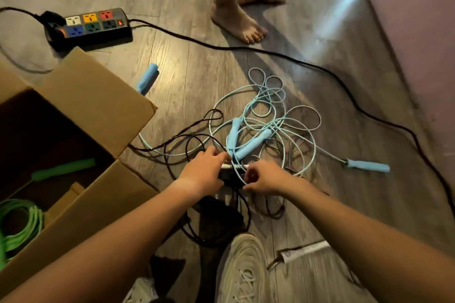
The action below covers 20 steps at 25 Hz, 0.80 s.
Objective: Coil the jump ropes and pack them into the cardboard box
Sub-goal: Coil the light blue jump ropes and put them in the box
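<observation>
Forward, arms outstretched, left hand (203, 171) grips the black jump rope (186, 149); right hand (264, 178) pinches it.

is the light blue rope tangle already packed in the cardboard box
No, the light blue rope tangle lies loose on the floor to the right of the cardboard box, which holds a green rope.

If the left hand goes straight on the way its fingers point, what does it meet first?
Probably a strand of the pale blue rope right at the fingertips of the left hand, then the two blue handles just beyond. Depth is unclear.
</observation>
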Motion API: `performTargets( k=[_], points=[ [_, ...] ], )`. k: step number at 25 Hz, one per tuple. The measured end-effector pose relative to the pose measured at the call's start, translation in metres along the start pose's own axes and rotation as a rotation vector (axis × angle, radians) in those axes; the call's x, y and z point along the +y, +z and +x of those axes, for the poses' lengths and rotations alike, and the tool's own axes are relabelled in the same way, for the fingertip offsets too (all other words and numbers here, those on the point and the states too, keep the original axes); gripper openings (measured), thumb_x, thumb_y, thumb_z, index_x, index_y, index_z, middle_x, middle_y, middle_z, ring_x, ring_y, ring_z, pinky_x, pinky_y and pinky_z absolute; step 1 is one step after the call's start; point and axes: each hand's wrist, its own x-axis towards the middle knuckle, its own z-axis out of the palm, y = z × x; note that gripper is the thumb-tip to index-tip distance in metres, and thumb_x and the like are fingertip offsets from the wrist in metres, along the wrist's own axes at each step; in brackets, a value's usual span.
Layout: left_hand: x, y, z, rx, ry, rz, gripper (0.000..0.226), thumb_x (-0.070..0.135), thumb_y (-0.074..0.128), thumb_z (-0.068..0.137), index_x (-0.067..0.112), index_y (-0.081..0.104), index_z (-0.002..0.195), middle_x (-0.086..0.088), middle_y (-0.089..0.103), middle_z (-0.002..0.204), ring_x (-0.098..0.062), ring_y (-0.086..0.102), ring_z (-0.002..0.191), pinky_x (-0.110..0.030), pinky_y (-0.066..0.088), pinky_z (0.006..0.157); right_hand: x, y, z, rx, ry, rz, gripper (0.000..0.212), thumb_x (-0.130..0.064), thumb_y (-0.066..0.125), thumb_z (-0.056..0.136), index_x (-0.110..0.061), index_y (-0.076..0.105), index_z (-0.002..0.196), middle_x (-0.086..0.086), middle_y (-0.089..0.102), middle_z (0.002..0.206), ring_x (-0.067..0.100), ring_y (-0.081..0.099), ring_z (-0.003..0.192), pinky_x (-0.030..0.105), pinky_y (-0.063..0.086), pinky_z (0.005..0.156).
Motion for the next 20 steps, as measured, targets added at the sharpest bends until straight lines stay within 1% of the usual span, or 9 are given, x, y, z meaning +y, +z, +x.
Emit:
performTargets(
  k=[1, 3, 5, 7, 10, 13, 16, 18, 20],
  points=[
    [0.002, -0.001, 0.002, -0.015, 0.021, 0.019, 0.064, 0.029, 0.075, 0.080, 0.034, 0.047, 0.138, -0.003, 0.044, 0.134, -0.026, 0.047, 0.122, -0.042, 0.046, 0.099, -0.002, -0.005, -0.002, 0.006, -0.002, -0.055, 0.018, -0.030, 0.072, 0.086, -0.017, 0.075, 0.098, 0.007, 0.075, 0.100, 0.023, 0.068, 0.097, 0.034, 0.054, 0.086],
    [0.007, -0.007, 0.004, -0.028, 0.080, 0.077, 0.063, 0.036, 0.072, 0.084, 0.038, 0.046, 0.140, -0.003, 0.042, 0.136, -0.027, 0.042, 0.127, -0.044, 0.044, 0.102, -0.008, -0.030, -0.007, -0.004, -0.006, -0.111, 0.020, -0.028, 0.062, 0.088, -0.015, 0.075, 0.095, 0.010, 0.074, 0.099, 0.026, 0.068, 0.094, 0.035, 0.055, 0.082],
    [0.014, -0.018, 0.002, -0.085, 0.128, 0.150, 0.061, 0.040, 0.070, 0.086, 0.038, 0.045, 0.141, -0.003, 0.041, 0.141, -0.029, 0.037, 0.131, -0.047, 0.042, 0.105, -0.015, -0.061, -0.017, -0.049, -0.006, -0.115, 0.027, -0.034, 0.058, 0.090, -0.013, 0.072, 0.097, 0.009, 0.073, 0.098, 0.026, 0.068, 0.091, 0.035, 0.055, 0.079],
    [0.028, -0.033, -0.007, -0.121, 0.171, 0.199, 0.059, 0.043, 0.069, 0.086, 0.036, 0.046, 0.139, -0.003, 0.040, 0.143, -0.029, 0.037, 0.131, -0.047, 0.042, 0.105, -0.021, -0.078, -0.037, -0.016, -0.029, -0.125, 0.032, -0.044, 0.060, 0.091, -0.018, 0.072, 0.104, 0.004, 0.073, 0.102, 0.023, 0.067, 0.092, 0.036, 0.055, 0.083],
    [0.051, -0.063, -0.025, 0.048, 0.204, 0.049, 0.056, 0.045, 0.072, 0.084, 0.026, 0.046, 0.130, -0.003, 0.049, 0.135, -0.026, 0.047, 0.124, -0.041, 0.045, 0.100, -0.032, -0.090, -0.084, 0.171, -0.068, -0.202, 0.030, -0.041, 0.056, 0.096, -0.021, 0.073, 0.111, 0.006, 0.072, 0.110, 0.024, 0.065, 0.096, 0.034, 0.052, 0.084],
    [0.081, -0.111, -0.044, 0.196, 0.252, -0.026, 0.052, 0.039, 0.068, 0.089, 0.029, 0.045, 0.134, -0.001, 0.050, 0.135, -0.020, 0.051, 0.120, -0.038, 0.048, 0.098, -0.048, -0.131, -0.150, 0.323, -0.117, -0.214, 0.026, -0.033, 0.048, 0.102, -0.019, 0.068, 0.111, 0.009, 0.068, 0.113, 0.027, 0.061, 0.105, 0.032, 0.043, 0.081],
    [0.131, -0.171, -0.069, 0.276, 0.397, -0.053, 0.024, 0.032, 0.060, 0.096, 0.027, 0.061, 0.119, 0.001, 0.057, 0.123, -0.016, 0.056, 0.109, -0.040, 0.050, 0.095, -0.071, -0.197, -0.237, 0.570, -0.194, -0.057, 0.021, -0.028, 0.049, 0.103, -0.018, 0.064, 0.091, 0.007, 0.066, 0.094, 0.024, 0.063, 0.090, 0.030, 0.044, 0.071],
    [0.170, -0.207, -0.093, 0.415, 0.479, -0.163, 0.015, 0.027, 0.062, 0.095, 0.019, 0.058, 0.107, -0.002, 0.064, 0.109, -0.017, 0.061, 0.097, -0.039, 0.052, 0.087, -0.089, -0.234, -0.302, 0.801, -0.280, 0.045, 0.023, -0.025, 0.050, 0.102, -0.017, 0.067, 0.089, 0.001, 0.062, 0.082, 0.014, 0.056, 0.072, 0.023, 0.039, 0.060],
    [0.211, -0.243, -0.123, 0.569, 0.528, -0.328, 0.016, 0.018, 0.063, 0.094, 0.019, 0.048, 0.098, -0.004, 0.066, 0.094, -0.017, 0.064, 0.082, -0.036, 0.054, 0.077, -0.106, -0.261, -0.367, 0.999, -0.365, 0.135, 0.025, -0.025, 0.049, 0.102, -0.017, 0.069, 0.091, -0.006, 0.058, 0.074, 0.003, 0.048, 0.061, 0.018, 0.032, 0.053]
  ],
)
